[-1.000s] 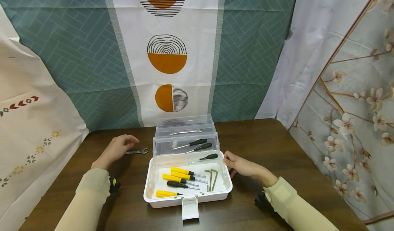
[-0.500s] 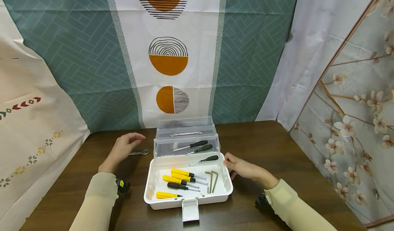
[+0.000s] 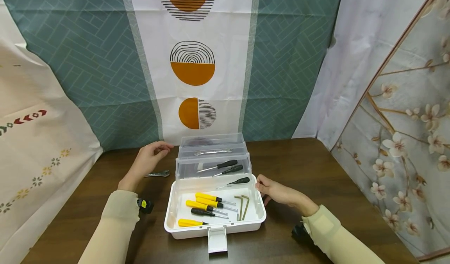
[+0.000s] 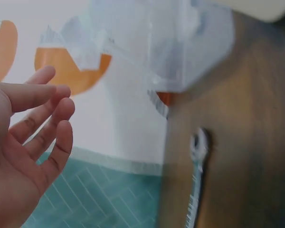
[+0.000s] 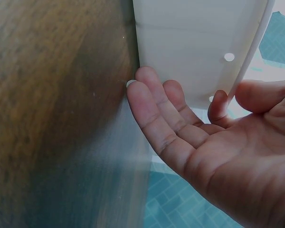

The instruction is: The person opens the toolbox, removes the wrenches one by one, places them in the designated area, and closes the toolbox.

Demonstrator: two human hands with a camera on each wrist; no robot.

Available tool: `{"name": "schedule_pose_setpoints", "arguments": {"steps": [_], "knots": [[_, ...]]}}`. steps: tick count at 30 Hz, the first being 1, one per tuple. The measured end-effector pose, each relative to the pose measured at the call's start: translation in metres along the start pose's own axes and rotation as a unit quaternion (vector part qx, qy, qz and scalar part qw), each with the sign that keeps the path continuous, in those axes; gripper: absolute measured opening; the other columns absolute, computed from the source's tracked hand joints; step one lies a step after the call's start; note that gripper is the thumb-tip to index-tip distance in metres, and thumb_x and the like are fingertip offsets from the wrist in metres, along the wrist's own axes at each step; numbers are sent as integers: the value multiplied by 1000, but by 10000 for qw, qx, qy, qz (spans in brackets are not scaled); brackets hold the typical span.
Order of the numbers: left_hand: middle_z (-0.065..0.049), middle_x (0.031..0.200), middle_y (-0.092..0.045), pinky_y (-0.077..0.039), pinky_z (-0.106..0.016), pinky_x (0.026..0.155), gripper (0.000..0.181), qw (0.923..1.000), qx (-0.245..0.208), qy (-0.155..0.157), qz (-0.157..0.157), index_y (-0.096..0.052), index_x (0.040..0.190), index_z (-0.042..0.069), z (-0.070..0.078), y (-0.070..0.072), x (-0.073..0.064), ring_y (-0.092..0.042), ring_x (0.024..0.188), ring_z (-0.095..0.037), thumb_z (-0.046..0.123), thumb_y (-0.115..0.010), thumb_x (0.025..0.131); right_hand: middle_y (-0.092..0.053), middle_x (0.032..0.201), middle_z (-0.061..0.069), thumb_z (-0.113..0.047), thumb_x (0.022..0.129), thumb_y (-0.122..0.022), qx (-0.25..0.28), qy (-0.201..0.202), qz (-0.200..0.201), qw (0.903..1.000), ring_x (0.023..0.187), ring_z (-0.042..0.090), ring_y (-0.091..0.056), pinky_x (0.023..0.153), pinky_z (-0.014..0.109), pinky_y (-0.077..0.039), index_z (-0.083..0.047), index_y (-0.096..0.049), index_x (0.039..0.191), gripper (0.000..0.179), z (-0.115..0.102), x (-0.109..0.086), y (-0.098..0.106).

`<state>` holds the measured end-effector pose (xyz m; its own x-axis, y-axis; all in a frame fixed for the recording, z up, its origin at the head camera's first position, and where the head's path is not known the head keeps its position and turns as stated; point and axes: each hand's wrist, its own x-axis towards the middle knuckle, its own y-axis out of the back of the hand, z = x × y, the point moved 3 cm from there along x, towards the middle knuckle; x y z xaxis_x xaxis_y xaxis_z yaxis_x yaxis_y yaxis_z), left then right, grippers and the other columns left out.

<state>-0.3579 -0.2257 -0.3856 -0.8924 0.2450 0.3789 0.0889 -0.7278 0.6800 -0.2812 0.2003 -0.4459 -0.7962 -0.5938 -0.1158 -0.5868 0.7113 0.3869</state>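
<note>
A white toolbox [image 3: 246, 227] stands open on the table, with its clear lid trays [image 3: 213, 139] raised at the back. My right hand [image 3: 277, 191] is at the toolbox's right rim; in the right wrist view the thumb and a curled finger pinch the rim, the other fingers lying along the outer wall. My left hand [image 3: 147, 160] hovers left of the lid trays with loosely bent fingers and holds nothing. Below it an open-end wrench [image 3: 158, 173] lies on the table, partly hidden by the hand in the head view. The left wrist view shows this wrench [image 4: 197, 166] beside the empty palm.
Inside the toolbox are several yellow-handled screwdrivers [image 3: 208, 197], a black-handled screwdriver [image 3: 202, 211] and hex keys [image 3: 245, 207]. The trays bear another wrench [image 3: 213, 152] and black screwdrivers [image 3: 227, 163]. A latch flap [image 3: 217, 240] hangs at the front. Patterned cloth [image 3: 291, 61] hangs behind the table.
My left hand has moved right and away from me, from over the wrench toward the lid trays. The right hand stays at the toolbox rim, and the toolbox has not moved on the table.
</note>
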Motion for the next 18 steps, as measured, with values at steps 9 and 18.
{"name": "schedule_pose_setpoints", "arguments": {"steps": [9, 18], "knots": [[-16, 119, -70, -53, -55, 98, 26, 9980, -158, -387, -471, -69, 130, 6, 48, -5, 22, -66, 109, -34, 7, -60, 106, -56, 112, 22, -18, 114, -38, 34, -1, -11, 10000, 99, 22, -61, 78, 46, -58, 0, -43, 111, 19, -1, 1, 0], [-15, 124, -70, -57, -52, 92, 26, 9941, -20, -426, -1002, -69, 131, 9, 74, -17, 39, -66, 109, -33, 9, -60, 106, -57, 111, 18, -18, 114, -38, -17, -38, -2, 10000, 99, 23, -61, 79, 46, -58, 0, -43, 110, 19, 0, 0, 1]]}}
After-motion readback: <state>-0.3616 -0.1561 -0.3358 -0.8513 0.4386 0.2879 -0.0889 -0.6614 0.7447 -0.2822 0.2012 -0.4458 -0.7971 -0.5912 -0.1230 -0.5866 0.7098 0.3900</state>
